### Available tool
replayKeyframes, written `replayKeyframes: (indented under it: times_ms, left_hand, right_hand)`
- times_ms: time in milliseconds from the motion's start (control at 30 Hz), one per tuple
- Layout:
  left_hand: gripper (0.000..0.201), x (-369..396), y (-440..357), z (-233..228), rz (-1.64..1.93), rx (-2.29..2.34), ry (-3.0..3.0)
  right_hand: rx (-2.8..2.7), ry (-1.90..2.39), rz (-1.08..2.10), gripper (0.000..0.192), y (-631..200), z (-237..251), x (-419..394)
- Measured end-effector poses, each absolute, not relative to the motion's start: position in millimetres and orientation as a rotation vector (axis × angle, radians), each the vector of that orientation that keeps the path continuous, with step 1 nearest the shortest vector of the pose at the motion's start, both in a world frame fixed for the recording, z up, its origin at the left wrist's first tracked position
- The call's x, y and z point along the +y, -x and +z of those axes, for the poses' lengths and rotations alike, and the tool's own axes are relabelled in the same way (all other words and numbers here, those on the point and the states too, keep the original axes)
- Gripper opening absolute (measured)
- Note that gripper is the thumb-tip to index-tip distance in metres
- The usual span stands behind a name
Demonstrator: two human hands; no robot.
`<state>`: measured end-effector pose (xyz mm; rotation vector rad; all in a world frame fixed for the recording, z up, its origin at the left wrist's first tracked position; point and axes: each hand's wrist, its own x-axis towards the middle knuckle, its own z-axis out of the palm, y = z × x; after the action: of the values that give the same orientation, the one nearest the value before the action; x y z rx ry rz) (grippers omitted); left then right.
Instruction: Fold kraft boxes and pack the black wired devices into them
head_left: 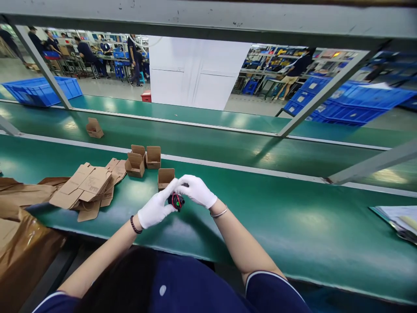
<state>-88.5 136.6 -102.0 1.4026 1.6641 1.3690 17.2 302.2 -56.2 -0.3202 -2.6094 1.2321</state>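
Both my hands wear white gloves and meet over the green belt (293, 226). My left hand (156, 208) and my right hand (197, 190) together grip a small black part with red and green wires (177, 201). Just beyond my hands stands an open small cardboard box (166, 177). Two or three more small folded boxes (143, 160) stand a little farther back and to the left. A pile of flat, unfolded cardboard blanks (86, 187) lies to the left of my left hand.
A single small box (94, 128) sits on the far conveyor belt. Brown wrapping paper (19, 234) bulges at the near left. Papers (399, 219) lie at the right edge. Grey frame bars (325, 91) cross overhead. Blue crates (41, 90) and other people stand beyond.
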Motion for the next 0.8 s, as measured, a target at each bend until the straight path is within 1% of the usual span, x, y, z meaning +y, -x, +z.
replayKeyframes:
  times_ms: [67, 100, 167, 300, 433, 467, 567, 633, 700, 767, 800]
  left_hand:
    - [0.060, 136.8, 87.1, -103.6, 1.478, 1.563, -1.363]
    - [0.053, 137.9, 85.9, -104.5, 1.542, 1.532, -1.308]
    - [0.044, 141.8, 82.7, -106.4, 1.690, 1.492, -1.152]
    - [0.041, 151.9, 77.3, -112.3, 1.942, 1.485, -0.934]
    - [0.045, 158.7, 73.9, -120.7, 2.033, 1.520, -0.834]
    - [0.045, 159.5, 73.6, -122.5, 2.041, 1.569, -0.815]
    - [0.042, 159.9, 75.0, -125.2, 1.980, 1.875, -0.856]
    - [0.046, 158.1, 77.2, -125.2, 1.852, 2.080, -1.030]
    - [0.056, 155.2, 80.3, -125.7, 1.678, 2.232, -1.288]
    - [0.073, 150.8, 85.7, -127.9, 1.504, 2.330, -1.517]
    - [0.084, 148.0, 89.9, -129.7, 1.436, 2.360, -1.585]
  right_hand:
    - [-2.450, 0.378, 1.434, 0.019, -18.8, -67.3, 302.7]
    - [-2.383, 0.402, 1.490, 0.020, -20.3, -72.5, 300.8]
    - [-2.261, 0.446, 1.534, 0.026, -23.7, -81.3, 294.0]
    - [-2.069, 0.429, 1.505, 0.039, -27.7, -92.1, 274.4]
    - [-2.074, 0.429, 1.409, 0.051, -22.8, -98.1, 257.5]
    - [-2.066, 0.471, 1.395, 0.053, -20.2, -99.9, 254.4]
    - [-1.988, 0.593, 1.401, 0.051, -11.4, -106.8, 248.0]
    - [-1.940, 0.639, 1.481, 0.053, -6.4, -112.3, 246.9]
    - [-1.886, 0.669, 1.640, 0.055, -3.0, -117.5, 249.9]
    - [-1.837, 0.666, 1.789, 0.056, -1.4, -120.0, 257.9]
    - [-1.831, 0.655, 1.809, 0.056, -1.3, -119.3, 263.6]
